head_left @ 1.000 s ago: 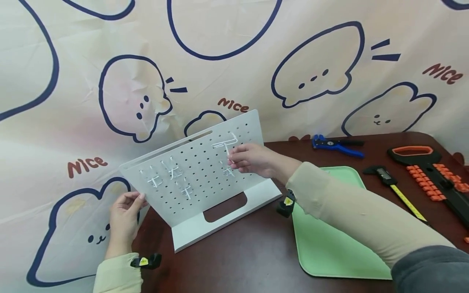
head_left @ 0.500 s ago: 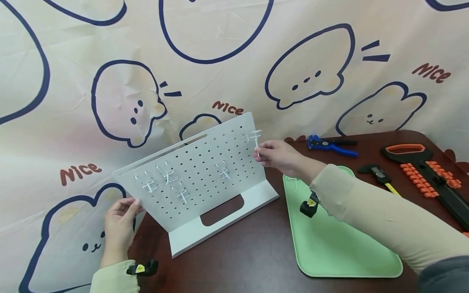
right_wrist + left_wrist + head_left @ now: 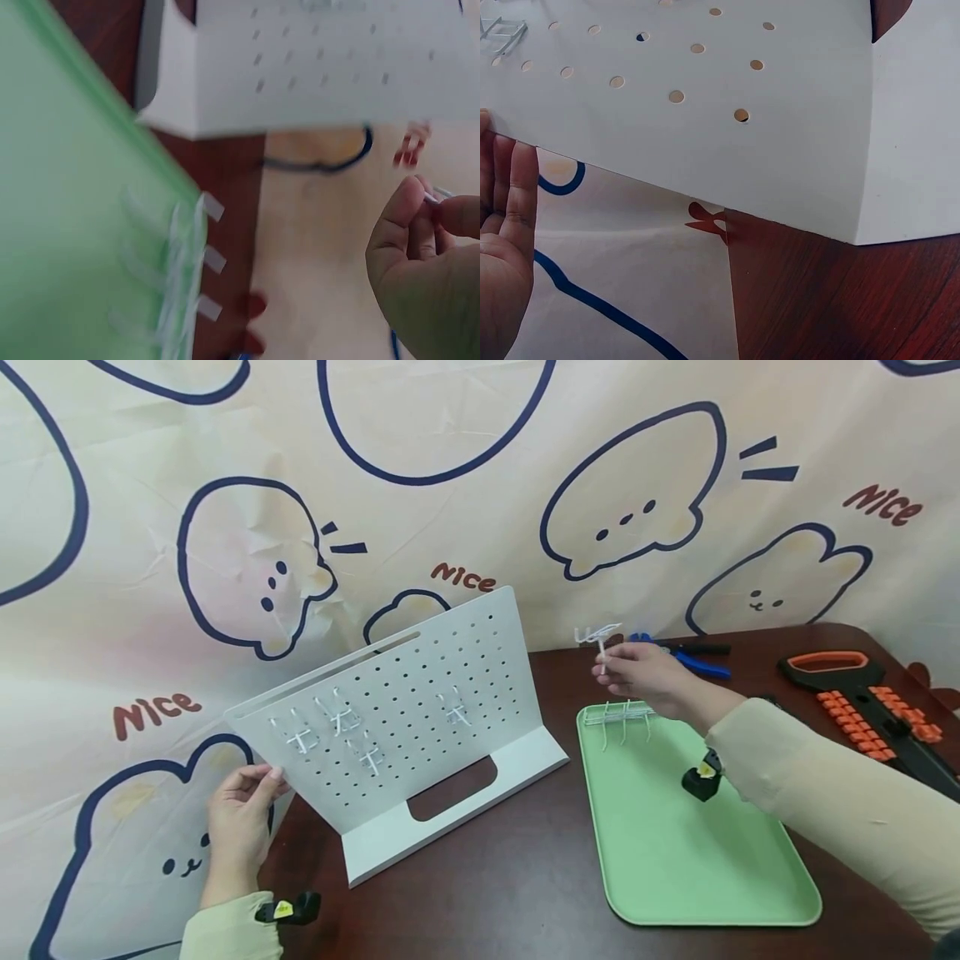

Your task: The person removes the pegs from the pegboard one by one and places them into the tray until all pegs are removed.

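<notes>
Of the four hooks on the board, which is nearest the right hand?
The lone hook toward the right side of the board in the head view; the other three hooks are grouped at the left, farther from the right hand.

Passable over the brown tabletop point(image 3: 540, 860) between the white pegboard point(image 3: 416, 714) and green tray point(image 3: 697, 860), and across the tray's near left part. Blocked at left by the left hand point(image 3: 237, 818) pinching the board's edge, at right by the right hand point(image 3: 648, 678) pinching a white hook point(image 3: 602, 647), a sleeve point(image 3: 840, 810) slanting nearby, and the rack point(image 3: 618, 714) at the tray's far end.
</notes>
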Available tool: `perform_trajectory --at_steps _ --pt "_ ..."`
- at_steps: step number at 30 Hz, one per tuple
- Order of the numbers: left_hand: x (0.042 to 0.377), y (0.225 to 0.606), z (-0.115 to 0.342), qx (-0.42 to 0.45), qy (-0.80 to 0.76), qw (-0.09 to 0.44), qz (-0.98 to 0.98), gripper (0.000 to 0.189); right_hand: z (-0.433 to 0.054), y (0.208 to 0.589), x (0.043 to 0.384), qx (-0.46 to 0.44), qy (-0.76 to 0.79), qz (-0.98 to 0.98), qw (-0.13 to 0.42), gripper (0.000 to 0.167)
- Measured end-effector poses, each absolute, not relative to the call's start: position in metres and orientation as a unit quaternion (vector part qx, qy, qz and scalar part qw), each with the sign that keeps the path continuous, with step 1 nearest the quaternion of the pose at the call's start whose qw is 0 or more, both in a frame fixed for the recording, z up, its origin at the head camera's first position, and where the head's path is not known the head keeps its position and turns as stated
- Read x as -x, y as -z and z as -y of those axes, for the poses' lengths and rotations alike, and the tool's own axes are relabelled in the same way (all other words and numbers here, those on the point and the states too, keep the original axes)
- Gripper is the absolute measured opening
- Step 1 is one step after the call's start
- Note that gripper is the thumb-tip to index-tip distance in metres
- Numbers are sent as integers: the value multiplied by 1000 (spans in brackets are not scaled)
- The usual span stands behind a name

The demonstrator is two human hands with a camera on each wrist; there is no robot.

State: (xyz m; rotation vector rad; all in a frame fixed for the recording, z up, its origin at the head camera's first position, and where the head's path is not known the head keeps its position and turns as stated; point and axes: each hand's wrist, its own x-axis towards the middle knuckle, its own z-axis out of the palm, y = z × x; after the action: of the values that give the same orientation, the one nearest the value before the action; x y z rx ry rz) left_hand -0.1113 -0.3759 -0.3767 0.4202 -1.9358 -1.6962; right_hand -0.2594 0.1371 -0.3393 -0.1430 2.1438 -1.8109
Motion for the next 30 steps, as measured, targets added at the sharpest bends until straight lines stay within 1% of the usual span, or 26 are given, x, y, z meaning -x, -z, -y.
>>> perform_trajectory --at_steps 6,12,19,25,30 --pt "112 376 376 -152 627 270 714 7 -179 361 263 18 627 -761 165 40" --pt "112 378 377 -146 632 272 710 4 -205 378 260 10 610 -775 166 42" --pt "112 378 378 -145 636 272 707 13 -221 394 257 -4 607 -775 173 43" --pt "111 377 376 -141 639 275 704 5 -228 410 254 -32 602 -776 183 43" --pt "111 377 375 -136 637 274 707 4 -235 422 253 -28 600 -776 193 43"
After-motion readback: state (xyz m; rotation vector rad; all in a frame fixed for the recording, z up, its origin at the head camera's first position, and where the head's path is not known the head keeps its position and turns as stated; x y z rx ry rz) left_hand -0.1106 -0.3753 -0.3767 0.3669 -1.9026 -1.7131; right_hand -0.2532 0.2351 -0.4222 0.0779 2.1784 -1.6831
